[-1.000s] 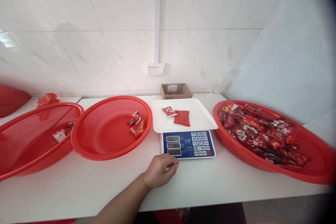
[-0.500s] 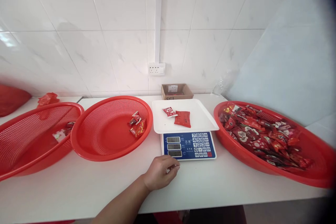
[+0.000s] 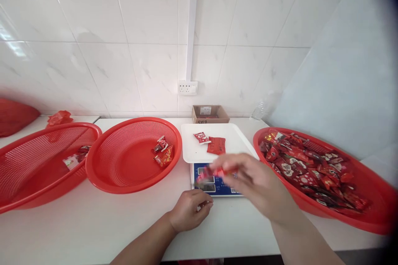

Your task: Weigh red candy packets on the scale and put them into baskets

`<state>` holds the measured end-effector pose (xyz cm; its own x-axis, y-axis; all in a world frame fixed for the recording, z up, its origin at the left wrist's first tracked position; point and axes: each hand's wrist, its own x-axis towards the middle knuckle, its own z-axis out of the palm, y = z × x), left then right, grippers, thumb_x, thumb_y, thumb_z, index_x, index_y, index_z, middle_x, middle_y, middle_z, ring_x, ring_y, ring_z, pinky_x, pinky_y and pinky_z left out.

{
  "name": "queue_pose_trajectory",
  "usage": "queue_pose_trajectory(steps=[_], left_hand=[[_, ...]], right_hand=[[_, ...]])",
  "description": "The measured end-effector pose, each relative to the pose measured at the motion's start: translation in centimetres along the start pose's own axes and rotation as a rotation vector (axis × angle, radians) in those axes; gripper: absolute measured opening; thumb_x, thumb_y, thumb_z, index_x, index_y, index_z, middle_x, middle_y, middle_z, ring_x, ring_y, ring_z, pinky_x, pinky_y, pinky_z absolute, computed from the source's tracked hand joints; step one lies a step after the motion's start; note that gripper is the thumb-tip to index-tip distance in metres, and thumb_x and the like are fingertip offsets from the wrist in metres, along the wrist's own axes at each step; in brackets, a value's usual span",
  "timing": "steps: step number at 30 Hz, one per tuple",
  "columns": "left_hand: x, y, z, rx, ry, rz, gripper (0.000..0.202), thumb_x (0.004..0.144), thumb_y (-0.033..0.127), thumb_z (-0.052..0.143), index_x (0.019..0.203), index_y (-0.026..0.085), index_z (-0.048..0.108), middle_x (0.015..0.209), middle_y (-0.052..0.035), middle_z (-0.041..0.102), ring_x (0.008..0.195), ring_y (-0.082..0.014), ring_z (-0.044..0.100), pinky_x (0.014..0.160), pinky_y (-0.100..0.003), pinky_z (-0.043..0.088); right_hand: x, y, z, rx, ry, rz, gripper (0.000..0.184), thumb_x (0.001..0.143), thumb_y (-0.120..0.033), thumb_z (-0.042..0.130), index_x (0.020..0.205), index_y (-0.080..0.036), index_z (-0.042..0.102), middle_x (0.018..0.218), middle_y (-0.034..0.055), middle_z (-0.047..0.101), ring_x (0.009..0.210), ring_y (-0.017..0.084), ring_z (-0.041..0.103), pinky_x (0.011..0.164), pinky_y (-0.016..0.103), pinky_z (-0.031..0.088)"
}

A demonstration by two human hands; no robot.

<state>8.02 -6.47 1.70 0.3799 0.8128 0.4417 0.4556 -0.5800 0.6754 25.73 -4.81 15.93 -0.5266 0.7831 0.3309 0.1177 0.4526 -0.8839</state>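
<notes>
My right hand (image 3: 250,180) is over the front of the blue and white digital scale (image 3: 228,190), smeared by motion. Its fingers pinch a red wrapped candy (image 3: 217,172), partly blurred, which hides some of the keypad and displays. My left hand (image 3: 190,211) lies on the table just before the scale's left corner, fingers curled in towards the thumb, with nothing visible in them. On the scale's white pan (image 3: 191,151) are a small red-and-white packet (image 3: 202,137) and a larger plain red packet (image 3: 216,145).
A red basket (image 3: 314,207) heaped with wrapped candies stands right of the scale. Left of it, a round red basket (image 3: 130,188) holds a few candies; another red basket (image 3: 34,198) is farther left. A cardboard box (image 3: 210,114) and a clear bottle (image 3: 258,111) stand behind.
My right hand has come into view from the right, holding a wrapped candy over the scale. My left hand stays by the scale. The camera view has shifted slightly.
</notes>
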Motion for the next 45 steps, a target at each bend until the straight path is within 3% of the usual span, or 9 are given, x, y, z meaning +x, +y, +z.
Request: queue_pose_trajectory(steps=[4,10,15,19,24,28,33,38,45], left_hand=[[0.0,-0.1,0.0,-0.024,-0.006,0.008,0.019,0.083,0.018,0.047,0.083,0.017,0.066,0.070,-0.0040,0.066,0.061,-0.0122,0.057,0.058,-0.020,0.046],[0.1,-0.4,0.1,-0.030,0.018,-0.025,0.017,0.082,0.015,0.048,0.082,0.017,0.065,0.072,-0.0035,0.066,0.062,-0.0118,0.056,0.057,-0.019,0.044],[0.0,-0.5,0.3,-0.022,0.009,-0.008,0.018,0.083,0.016,0.047,0.080,0.017,0.064,0.070,-0.0031,0.065,0.061,-0.0119,0.055,0.058,-0.019,0.044],[0.0,-0.4,0.3,-0.017,-0.010,-0.012,0.017,0.082,0.016,0.047,0.080,0.018,0.064,0.069,-0.0028,0.065,0.062,-0.0121,0.056,0.058,-0.020,0.044],[0.0,-0.5,0.3,-0.010,-0.008,-0.034,0.018,0.081,0.015,0.048,0.081,0.018,0.065,0.070,-0.0032,0.065,0.061,-0.0121,0.056,0.057,-0.019,0.045],[0.0,-0.8,0.4,0.000,0.017,-0.062,0.017,0.081,0.016,0.049,0.082,0.017,0.065,0.070,-0.0034,0.065,0.060,-0.0121,0.057,0.056,-0.019,0.045],[0.0,-1.1,0.5,0.002,0.037,-0.075,0.016,0.081,0.016,0.050,0.083,0.017,0.066,0.070,-0.0037,0.065,0.060,-0.0125,0.058,0.056,-0.019,0.046],[0.0,-1.0,0.6,0.003,0.028,-0.081,0.016,0.081,0.016,0.050,0.083,0.017,0.066,0.070,-0.0038,0.065,0.060,-0.0126,0.058,0.055,-0.019,0.045],[-0.2,-0.7,0.4,-0.017,0.006,-0.056,0.015,0.082,0.016,0.049,0.081,0.018,0.065,0.072,-0.0029,0.066,0.063,-0.0122,0.058,0.057,-0.018,0.045]], right_hand=[[6.2,5.4,-0.3,0.201,0.330,0.164,0.034,0.073,-0.040,0.065,0.099,-0.022,0.053,0.100,0.0041,0.067,0.094,0.019,0.063,0.083,0.038,0.053],[9.0,10.9,-0.4,-0.007,0.414,0.265,0.041,0.074,-0.036,0.058,0.111,-0.021,0.050,0.104,0.0062,0.064,0.094,0.019,0.062,0.081,0.036,0.052],[8.8,11.0,-0.4,-0.502,0.298,0.264,0.043,0.080,-0.027,0.051,0.123,-0.021,0.049,0.114,0.0077,0.062,0.103,0.020,0.058,0.091,0.039,0.046],[9.4,10.8,0.4,-0.868,0.205,0.137,0.042,0.085,-0.030,0.049,0.125,-0.020,0.052,0.132,0.0092,0.052,0.126,0.025,0.039,0.104,0.043,0.032],[12.0,10.3,2.7,-1.045,-0.097,0.190,0.052,0.090,-0.049,0.037,0.138,-0.028,0.039,0.148,0.0081,0.032,0.140,0.030,0.010,0.107,0.060,0.012],[15.2,10.7,3.6,-1.099,-0.205,0.287,0.050,0.092,-0.051,0.025,0.134,-0.030,0.045,0.139,0.0112,0.043,0.139,0.032,0.008,0.103,0.066,0.002],[17.8,11.5,4.0,-1.074,-0.215,0.283,0.036,0.092,-0.034,0.032,0.109,-0.028,0.063,0.116,0.0099,0.061,0.127,0.034,0.033,0.098,0.069,0.011],[17.7,10.4,3.7,-1.024,-0.125,0.173,0.032,0.088,-0.019,0.036,0.092,-0.021,0.067,0.101,0.0085,0.066,0.106,0.023,0.052,0.100,0.046,0.026],[14.1,8.6,-1.6,-0.874,-0.047,0.149,0.029,0.077,-0.013,0.042,0.092,-0.022,0.065,0.099,0.0013,0.067,0.089,0.017,0.058,0.075,0.027,0.043]])
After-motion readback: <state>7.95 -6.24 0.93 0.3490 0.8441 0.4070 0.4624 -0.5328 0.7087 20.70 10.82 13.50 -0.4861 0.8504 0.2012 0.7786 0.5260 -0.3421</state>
